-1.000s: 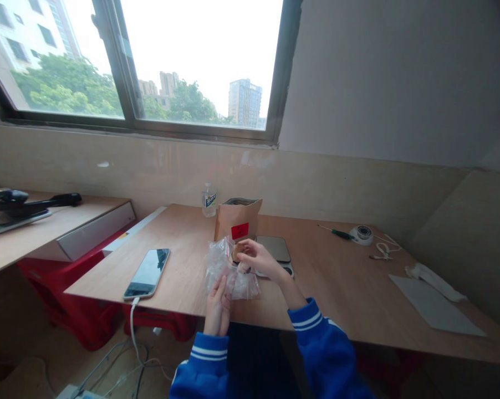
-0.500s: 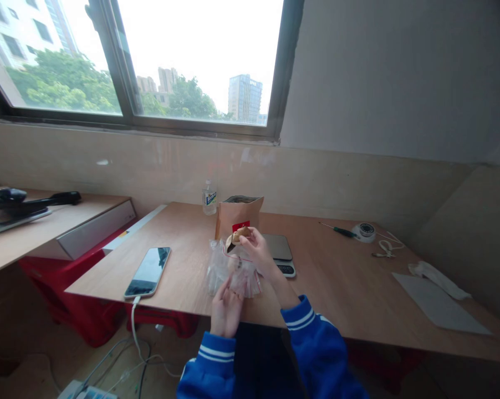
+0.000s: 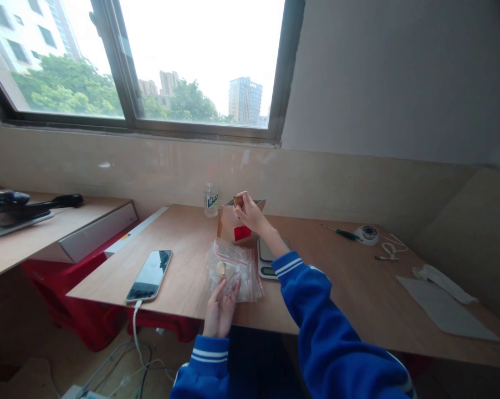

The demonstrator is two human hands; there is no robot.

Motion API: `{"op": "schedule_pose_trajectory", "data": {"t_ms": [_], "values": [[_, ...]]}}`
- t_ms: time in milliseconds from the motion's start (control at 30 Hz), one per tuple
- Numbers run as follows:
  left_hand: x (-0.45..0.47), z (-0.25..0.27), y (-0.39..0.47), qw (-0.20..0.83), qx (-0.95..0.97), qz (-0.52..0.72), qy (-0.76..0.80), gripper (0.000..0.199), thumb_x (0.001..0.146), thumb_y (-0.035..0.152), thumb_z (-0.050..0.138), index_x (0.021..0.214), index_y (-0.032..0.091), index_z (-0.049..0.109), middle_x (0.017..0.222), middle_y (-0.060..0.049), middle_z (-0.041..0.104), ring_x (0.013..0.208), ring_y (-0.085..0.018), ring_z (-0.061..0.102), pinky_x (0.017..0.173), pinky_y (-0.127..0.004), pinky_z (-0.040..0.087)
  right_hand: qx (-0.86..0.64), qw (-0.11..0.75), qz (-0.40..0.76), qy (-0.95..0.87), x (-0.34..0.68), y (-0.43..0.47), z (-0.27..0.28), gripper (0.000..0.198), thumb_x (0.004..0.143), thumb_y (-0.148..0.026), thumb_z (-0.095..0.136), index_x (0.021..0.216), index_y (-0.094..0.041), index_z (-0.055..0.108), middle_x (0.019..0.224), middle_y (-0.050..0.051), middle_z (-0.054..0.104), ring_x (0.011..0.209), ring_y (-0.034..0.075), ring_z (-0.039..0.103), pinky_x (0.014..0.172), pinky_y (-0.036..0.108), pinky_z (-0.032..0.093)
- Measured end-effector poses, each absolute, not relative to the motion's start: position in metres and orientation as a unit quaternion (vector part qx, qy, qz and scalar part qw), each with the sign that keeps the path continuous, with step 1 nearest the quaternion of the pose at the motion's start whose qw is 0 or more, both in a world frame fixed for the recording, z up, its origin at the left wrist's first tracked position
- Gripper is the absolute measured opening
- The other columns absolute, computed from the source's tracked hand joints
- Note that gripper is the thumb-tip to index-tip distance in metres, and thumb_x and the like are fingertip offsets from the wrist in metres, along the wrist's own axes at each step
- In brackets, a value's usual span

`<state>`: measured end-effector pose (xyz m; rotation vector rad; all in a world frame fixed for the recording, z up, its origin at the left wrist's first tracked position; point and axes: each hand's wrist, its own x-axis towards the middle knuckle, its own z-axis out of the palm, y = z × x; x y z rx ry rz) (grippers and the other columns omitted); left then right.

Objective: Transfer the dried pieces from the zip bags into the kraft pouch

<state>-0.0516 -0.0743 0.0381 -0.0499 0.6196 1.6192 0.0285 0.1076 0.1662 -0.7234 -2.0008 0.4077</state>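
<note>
My right hand [image 3: 248, 211] is closed in a pinch at the mouth of an upright brown paper bag [image 3: 230, 226] with a red label. Between its fingertips shows a small brown mushroom-like piece [image 3: 236, 203], partly covered by the fingers. My left hand [image 3: 222, 307] grips the lower part of clear zip bags [image 3: 244, 263] with red seal lines, lying at the table's front. A pale round piece [image 3: 221, 269] shows at the bags, just above the left fingertips; whether it lies inside is hard to see.
A kitchen scale [image 3: 268, 270] stands right of the zip bags. Behind are a clear bottle [image 3: 210, 202] and, to the left, a phone [image 3: 150, 275] on a charging cable. Far right lie a screwdriver [image 3: 345, 233], a dome camera [image 3: 367, 235] and a grey sheet [image 3: 445, 307].
My right hand has moved up and away from the zip bags to the paper bag's mouth, the brown piece still pinched. My left hand stays low on the zip bags.
</note>
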Motion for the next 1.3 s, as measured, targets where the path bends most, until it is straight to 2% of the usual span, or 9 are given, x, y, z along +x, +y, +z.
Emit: {"op": "schedule_pose_trajectory", "data": {"t_ms": [233,467,667,833,900,1033,1100,1167,1300], "values": [[-0.054,0.034,-0.074,0.649,-0.023,0.712,0.267,0.039,0.087,0.003,0.043,0.124,0.008,0.054,0.107,-0.015,0.071,0.095,-0.022,0.07,0.089,-0.033,0.057,-0.38,0.574,0.185,-0.701,0.028,0.116,0.168,0.022,0.091,-0.03,0.035,0.113,-0.023,0.035,0.095,0.006,0.057,0.086,0.019,0.056,0.082,0.032,0.044],[-0.054,0.033,-0.074,0.657,-0.017,0.704,0.269,0.04,0.087,0.005,0.044,0.125,0.009,0.054,0.108,-0.015,0.071,0.096,-0.022,0.07,0.093,-0.036,0.054,-0.369,0.477,0.116,-0.789,0.024,0.124,0.158,0.014,0.088,-0.026,0.045,0.1,-0.02,0.048,0.09,0.008,0.057,0.091,0.024,0.055,0.089,0.04,0.043],[-0.054,0.034,-0.075,0.654,-0.01,0.706,0.272,0.033,0.087,0.005,0.045,0.117,0.01,0.057,0.105,-0.014,0.071,0.096,-0.023,0.07,0.09,-0.034,0.055,-0.402,0.531,0.12,-0.736,0.026,0.124,0.157,0.021,0.088,-0.02,0.043,0.106,-0.018,0.052,0.103,0.011,0.051,0.09,0.021,0.057,0.089,0.037,0.045],[-0.052,0.033,-0.075,0.653,-0.011,0.708,0.269,0.03,0.085,0.004,0.047,0.113,0.009,0.059,0.106,-0.015,0.07,0.098,-0.024,0.069,0.089,-0.035,0.056,-0.392,0.479,0.134,-0.774,0.031,0.123,0.159,0.025,0.082,-0.009,0.039,0.084,-0.018,0.062,0.098,0.008,0.05,0.087,0.019,0.057,0.091,0.035,0.045],[-0.052,0.033,-0.076,0.655,-0.01,0.706,0.269,0.029,0.085,0.004,0.048,0.112,0.009,0.059,0.107,-0.016,0.07,0.098,-0.025,0.069,0.089,-0.035,0.056,-0.381,0.473,0.136,-0.783,0.031,0.12,0.162,0.027,0.08,-0.008,0.038,0.083,-0.017,0.063,0.099,0.009,0.051,0.091,0.019,0.057,0.093,0.035,0.045],[-0.052,0.033,-0.075,0.653,-0.01,0.707,0.27,0.029,0.085,0.004,0.048,0.11,0.011,0.061,0.106,-0.012,0.071,0.096,-0.022,0.069,0.087,-0.034,0.056,-0.348,0.528,0.133,-0.764,0.036,0.099,0.167,0.032,0.075,-0.005,0.037,0.091,-0.017,0.063,0.105,0.01,0.053,0.101,0.02,0.056,0.092,0.033,0.045],[-0.052,0.033,-0.074,0.645,-0.009,0.713,0.274,0.028,0.085,0.003,0.048,0.106,0.014,0.064,0.104,-0.009,0.072,0.093,-0.02,0.07,0.084,-0.031,0.057,-0.349,0.551,0.163,-0.74,0.042,0.08,0.165,0.029,0.077,-0.007,0.037,0.086,-0.018,0.063,0.098,0.008,0.058,0.094,0.019,0.058,0.087,0.032,0.046],[-0.052,0.03,-0.072,0.634,-0.005,0.72,0.284,0.024,0.084,0.004,0.05,0.099,0.015,0.066,0.102,-0.006,0.073,0.09,-0.018,0.07,0.08,-0.027,0.057,-0.348,0.518,0.236,-0.745,0.049,0.058,0.157,0.026,0.08,-0.011,0.038,0.083,-0.018,0.063,0.087,0.004,0.062,0.081,0.016,0.06,0.079,0.031,0.048],[-0.05,0.022,-0.068,0.601,0.007,0.736,0.31,0.018,0.083,0.004,0.054,0.089,0.016,0.067,0.098,-0.004,0.073,0.084,-0.013,0.069,0.075,-0.022,0.056,-0.304,0.309,0.358,-0.827,0.058,0.023,0.135,0.016,0.083,-0.02,0.052,0.09,-0.017,0.066,0.089,0.004,0.068,0.081,0.015,0.063,0.073,0.026,0.049]]}}
